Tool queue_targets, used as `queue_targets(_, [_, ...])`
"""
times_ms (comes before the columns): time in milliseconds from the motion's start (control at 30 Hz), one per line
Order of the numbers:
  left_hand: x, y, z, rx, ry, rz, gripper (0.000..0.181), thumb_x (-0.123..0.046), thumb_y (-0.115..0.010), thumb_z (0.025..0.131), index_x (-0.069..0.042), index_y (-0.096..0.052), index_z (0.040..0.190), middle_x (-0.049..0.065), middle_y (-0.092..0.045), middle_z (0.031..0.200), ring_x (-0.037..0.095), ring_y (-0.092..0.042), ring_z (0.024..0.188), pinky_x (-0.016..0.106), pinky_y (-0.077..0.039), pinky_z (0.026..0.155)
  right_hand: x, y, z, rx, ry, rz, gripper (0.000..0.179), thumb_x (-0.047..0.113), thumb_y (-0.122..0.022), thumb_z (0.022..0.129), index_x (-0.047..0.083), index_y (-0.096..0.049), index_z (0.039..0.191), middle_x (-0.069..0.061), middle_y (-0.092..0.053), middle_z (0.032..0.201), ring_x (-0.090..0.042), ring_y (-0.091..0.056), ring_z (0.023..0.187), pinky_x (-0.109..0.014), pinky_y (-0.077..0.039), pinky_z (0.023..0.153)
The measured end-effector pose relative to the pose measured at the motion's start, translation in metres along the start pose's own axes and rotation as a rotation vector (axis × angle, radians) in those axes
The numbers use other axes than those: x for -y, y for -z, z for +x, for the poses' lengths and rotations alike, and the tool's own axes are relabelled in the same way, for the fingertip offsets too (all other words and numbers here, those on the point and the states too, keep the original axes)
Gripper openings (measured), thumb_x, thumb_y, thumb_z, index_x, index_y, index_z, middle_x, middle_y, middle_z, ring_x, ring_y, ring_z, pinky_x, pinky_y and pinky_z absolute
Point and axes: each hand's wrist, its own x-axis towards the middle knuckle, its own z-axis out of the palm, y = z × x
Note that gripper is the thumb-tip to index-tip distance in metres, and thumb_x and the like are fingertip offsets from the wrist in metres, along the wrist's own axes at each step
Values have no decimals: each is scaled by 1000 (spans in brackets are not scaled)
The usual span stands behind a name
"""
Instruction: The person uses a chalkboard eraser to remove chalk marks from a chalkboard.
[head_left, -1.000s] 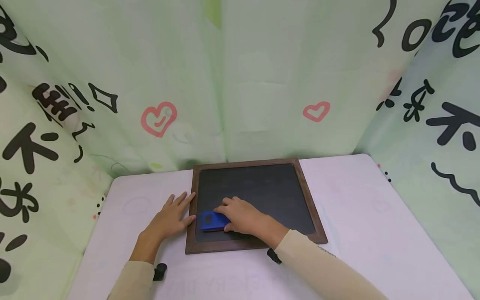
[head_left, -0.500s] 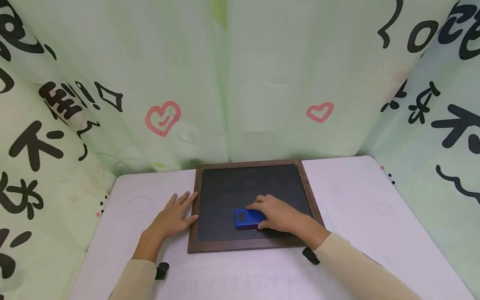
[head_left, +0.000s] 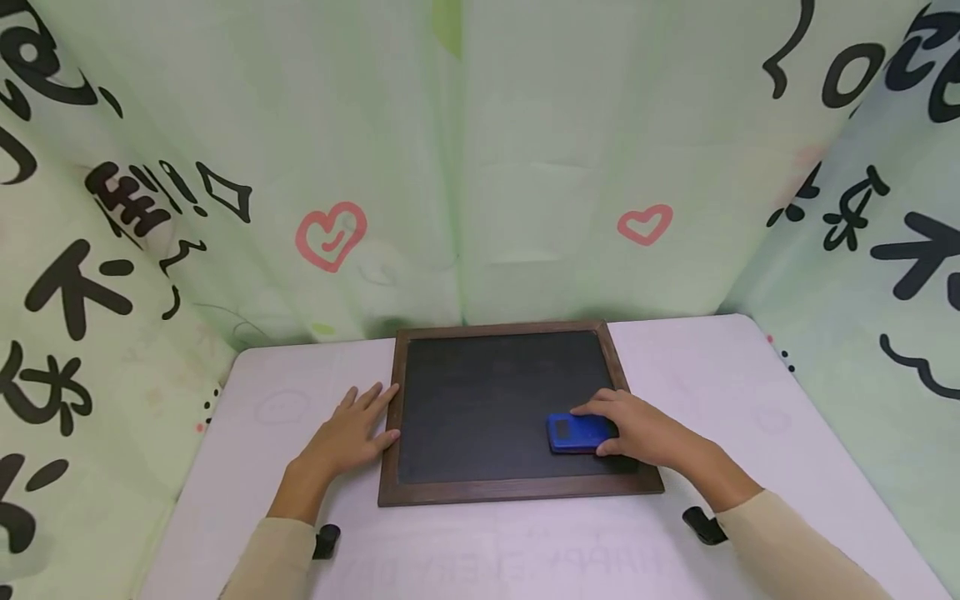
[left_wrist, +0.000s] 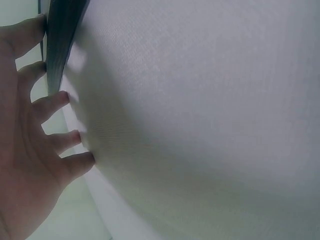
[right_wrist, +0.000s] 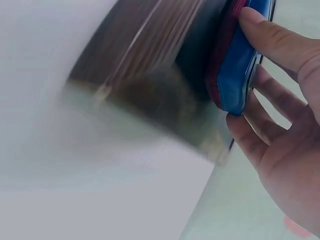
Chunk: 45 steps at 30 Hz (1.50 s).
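Note:
A blackboard [head_left: 480, 400] in a brown wooden frame lies on the table. On its lower right part sits a blue board eraser [head_left: 573, 432], held by my right hand [head_left: 641, 427] with the thumb on the near side and fingers on the far side. The right wrist view shows the blue eraser [right_wrist: 237, 65] with a dark red felt layer against the board, thumb and fingers about it. My left hand [head_left: 351, 433] rests at the frame's left edge, fingers spread, thumb and fingertips touching the wood. In the left wrist view the left hand [left_wrist: 30, 130] has its fingers extended beside the frame [left_wrist: 64, 40].
The table [head_left: 480, 550] has a white cover with faint lettering near its front. Behind and on both sides hangs a pale green curtain [head_left: 540, 167] with hearts and black characters. A small black device [head_left: 705, 525] is on the right wrist, another [head_left: 326, 542] on the left.
My right hand has slid the eraser rightward along the lower part of the blackboard, from near its left side to its right part. The left hand has stayed on the frame.

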Motion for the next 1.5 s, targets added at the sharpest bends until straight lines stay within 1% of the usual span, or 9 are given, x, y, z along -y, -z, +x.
queue_targets(133, [0,0,-1,-2,2,6,73,-44,-60,103,-19,-30,164,20,-32,167,61,-23,149,79,-37,104,-7,4,-8,1,-15,9,58,17,-86,85,15,-66,139,-6,-64,126,-31,-61,118,-52,-54,98])
queue_targets(300, [0,-1,-1,-2,-6,7,73,-43,-59,103,-19,-29,165,20,-32,167,62,-23,149,79,-37,104,-9,4,-10,-4,-20,12,58,17,-87,84,14,-66,139,-6,-64,126,-29,-61,116,-50,-54,97])
queue_targets(567, [-1,1,-3,13,2,9,71,-34,-58,103,-19,-27,165,20,-30,168,61,-21,150,79,-35,107,-7,4,-7,-8,18,-5,57,19,-87,84,15,-67,138,-6,-64,124,-29,-62,115,-50,-55,96])
queue_targets(800, [0,-1,-2,22,7,13,72,-35,-58,103,-19,-26,166,19,-28,169,61,-20,151,79,-34,108,1,3,-1,-15,45,-47,57,21,-87,84,14,-67,137,-5,-66,123,-29,-63,114,-49,-55,96])
queue_targets(933, [-1,-1,-1,21,9,6,72,-35,-58,103,-19,-27,165,20,-29,168,61,-20,151,79,-33,108,14,0,10,-4,56,-63,57,23,-87,84,14,-67,137,-4,-65,123,-28,-62,115,-49,-55,97])
queue_targets(1200, [-2,0,-1,16,11,4,72,-32,-58,102,-19,-26,165,20,-29,168,61,-20,150,79,-33,108,48,-14,41,41,79,-70,57,27,-85,87,16,-66,139,-4,-64,128,-26,-60,116,-47,-54,100])
queue_targets(1333, [-3,0,-1,22,16,4,72,-34,-58,103,-19,-26,166,20,-28,169,61,-19,151,79,-32,109,68,-21,59,52,98,-100,58,31,-85,87,17,-66,140,-4,-64,129,-25,-60,116,-45,-54,100])
queue_targets(1500, [-6,3,-2,24,15,-4,71,-33,-58,104,-18,-27,165,20,-29,168,60,-19,151,79,-33,108,98,-28,81,63,151,-147,58,34,-83,89,18,-64,142,-3,-64,128,-22,-60,113,-41,-55,98])
